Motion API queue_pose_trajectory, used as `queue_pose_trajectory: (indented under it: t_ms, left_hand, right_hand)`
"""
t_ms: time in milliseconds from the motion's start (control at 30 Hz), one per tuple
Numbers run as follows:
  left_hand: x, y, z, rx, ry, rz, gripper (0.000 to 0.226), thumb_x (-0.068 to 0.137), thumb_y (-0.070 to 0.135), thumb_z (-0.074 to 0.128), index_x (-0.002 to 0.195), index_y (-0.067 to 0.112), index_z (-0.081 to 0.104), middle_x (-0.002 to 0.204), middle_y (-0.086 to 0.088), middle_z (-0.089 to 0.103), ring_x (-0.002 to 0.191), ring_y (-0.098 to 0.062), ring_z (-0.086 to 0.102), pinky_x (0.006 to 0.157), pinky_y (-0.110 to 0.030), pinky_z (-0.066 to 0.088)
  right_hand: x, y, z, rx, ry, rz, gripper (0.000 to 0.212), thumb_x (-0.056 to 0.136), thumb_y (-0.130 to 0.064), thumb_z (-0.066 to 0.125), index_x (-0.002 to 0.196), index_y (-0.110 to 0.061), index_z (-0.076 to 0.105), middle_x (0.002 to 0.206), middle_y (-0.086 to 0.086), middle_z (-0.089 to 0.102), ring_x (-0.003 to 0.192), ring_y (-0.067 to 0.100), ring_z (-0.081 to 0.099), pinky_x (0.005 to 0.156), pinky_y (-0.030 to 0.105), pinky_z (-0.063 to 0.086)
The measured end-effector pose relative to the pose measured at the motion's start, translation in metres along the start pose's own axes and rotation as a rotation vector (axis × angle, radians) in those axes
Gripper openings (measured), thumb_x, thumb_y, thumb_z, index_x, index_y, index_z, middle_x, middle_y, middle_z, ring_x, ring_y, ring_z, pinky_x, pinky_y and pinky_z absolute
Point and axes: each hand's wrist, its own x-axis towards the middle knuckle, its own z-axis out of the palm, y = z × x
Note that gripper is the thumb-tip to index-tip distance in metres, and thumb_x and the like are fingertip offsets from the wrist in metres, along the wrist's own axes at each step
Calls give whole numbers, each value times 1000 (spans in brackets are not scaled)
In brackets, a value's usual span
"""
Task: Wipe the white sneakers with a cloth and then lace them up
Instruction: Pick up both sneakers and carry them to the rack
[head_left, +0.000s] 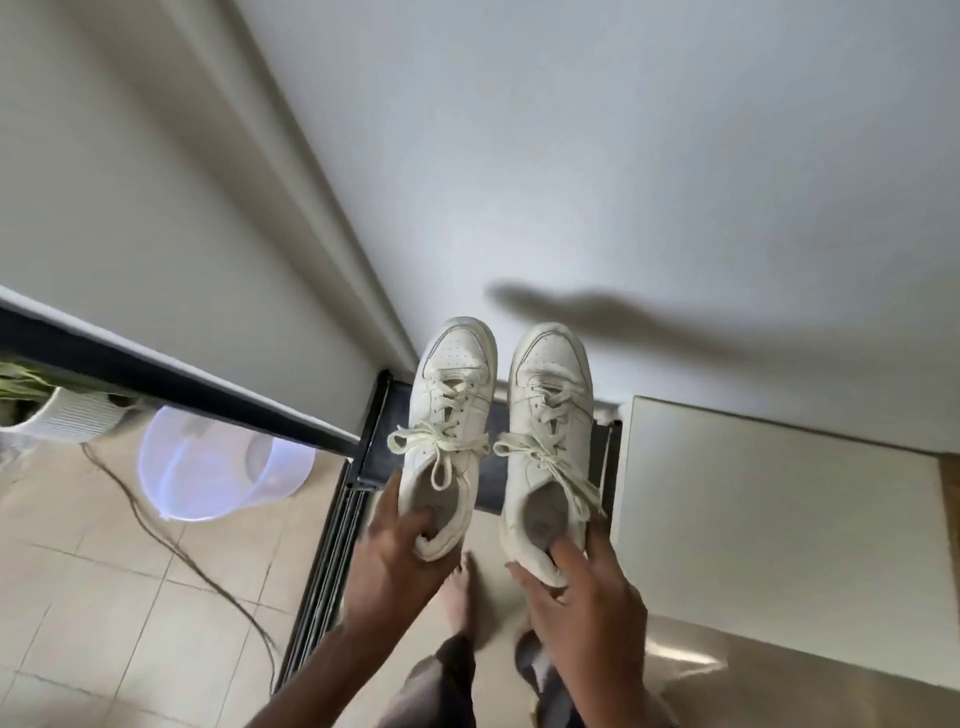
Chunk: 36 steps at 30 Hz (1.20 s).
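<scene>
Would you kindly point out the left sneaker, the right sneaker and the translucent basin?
left sneaker (457, 358): head view, on its toe cap.
right sneaker (550, 364): head view, on its toe cap.
translucent basin (208, 467): head view, on its wall.

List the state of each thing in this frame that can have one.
left sneaker: held in the air by its heel, laces threaded and tied
right sneaker: held in the air by its heel, laces threaded and tied
left hand: grips the left sneaker's heel
right hand: grips the right sneaker's heel

place: home | tiled floor (78, 597) | plastic basin (218, 478) | potted plant (67, 418) | black metal rack (371, 441)
</scene>
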Motion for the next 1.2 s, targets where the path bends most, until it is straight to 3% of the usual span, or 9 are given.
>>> queue_pose_trajectory:
  t_ms: [133,267,400,567,733,1067,1200]
  left_hand:
    - [20,-65,55,-38,-37,-45,29,66,31,89,77,17,66,135,-9,59,88,-28,69,58,-32,56]
    - [37,-118,125,-45,-55,-97,32,66,22,90,72,19,59,127,-13,61,80,-31,68,54,-28,52]
    - [63,-174,197,-43,-93,-75,26,67,18,86,71,7,63,130,-22,60,84,-31,66,56,-27,50]
    - [82,-217,253,-62,-92,-98,24,66,16,86,69,10,63,131,-18,61,81,-29,65,58,-24,47]
    - [85,-239,267,-56,-125,-90,26,65,14,88,69,9,62,134,-21,58,83,-37,67,59,-29,51]
    - [85,-240,264,-35,-172,-78,30,66,16,90,74,12,61,149,-18,47,89,-36,69,59,-34,57]
    - [86,-243,265,-36,-174,-66,32,68,17,88,74,12,57,146,-20,49,85,-39,68,56,-37,56]
  right_hand:
    - [21,20,71,36,-8,43,38,70,-45,87,92,-18,71,134,8,61,80,28,72,55,32,58]
    - [47,60,162,76,-30,78,34,75,-39,86,95,-16,72,136,8,59,84,25,70,62,25,55]
    - [71,101,259,62,-36,149,29,78,-36,85,87,-14,68,139,11,57,87,30,68,58,34,57]
    - [87,128,329,10,-25,233,30,82,-44,78,85,-20,61,145,7,51,84,32,69,53,39,57]
    - [92,134,355,-7,-35,252,32,86,-49,71,86,-22,56,150,3,43,88,33,69,55,41,58]
    - [93,130,352,38,-39,232,32,81,-38,81,86,-14,61,144,12,50,90,34,70,60,36,60]
    - [94,129,349,31,-36,212,33,78,-36,85,83,-14,61,142,13,52,87,32,71,59,31,57]
